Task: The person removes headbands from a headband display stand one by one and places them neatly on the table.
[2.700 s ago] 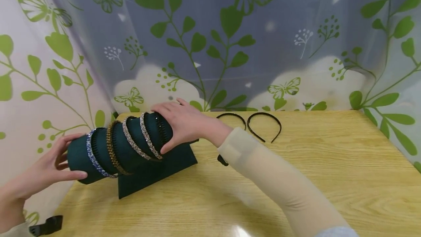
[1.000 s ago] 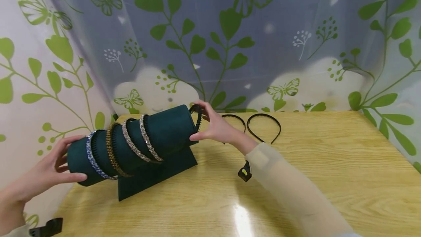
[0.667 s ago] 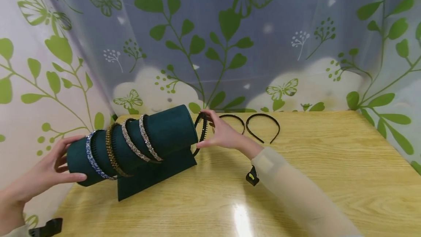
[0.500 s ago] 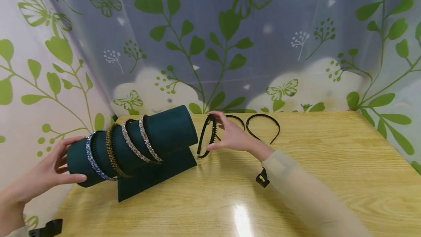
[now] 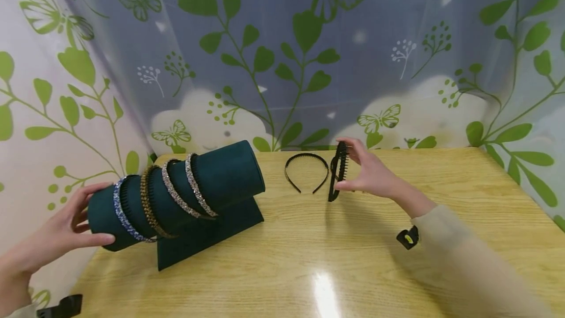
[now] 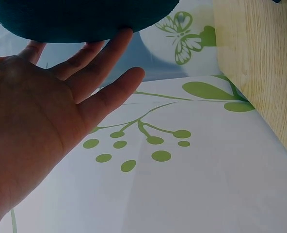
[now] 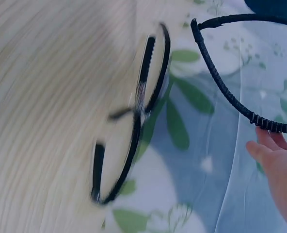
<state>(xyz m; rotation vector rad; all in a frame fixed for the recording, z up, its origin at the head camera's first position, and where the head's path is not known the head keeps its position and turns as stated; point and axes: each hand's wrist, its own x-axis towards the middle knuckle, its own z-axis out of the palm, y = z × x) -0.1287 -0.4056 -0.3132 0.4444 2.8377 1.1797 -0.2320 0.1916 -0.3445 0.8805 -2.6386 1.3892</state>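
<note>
My left hand [image 5: 62, 232] grips the left end of a dark green headband stand [image 5: 231, 173], thumb in front and fingers behind. In the left wrist view its fingers touch the underside of the roll [image 6: 85, 22]. Four kinds of sparkle sit on the roll: a blue headband [image 5: 121, 212], a bronze one [image 5: 147, 200] and silvery ones [image 5: 192, 180]. Off to the right, my right hand [image 5: 371, 175] pinches a black toothed headband [image 5: 343, 161] upright above the table. The right wrist view shows this held headband [image 7: 226, 90] as a wide arc.
A thin black headband [image 5: 306, 154] lies flat near the back of the wooden table [image 5: 309, 239]. Another black headband is mostly hidden behind the right hand; both lying bands [image 7: 165, 63] blur in the right wrist view. A leaf-printed curtain [image 5: 265, 63] hangs close behind.
The right hand has drawn the black headband off the right end of the roll and carried it rightward, over the lying headbands. The left hand keeps its grip in place.
</note>
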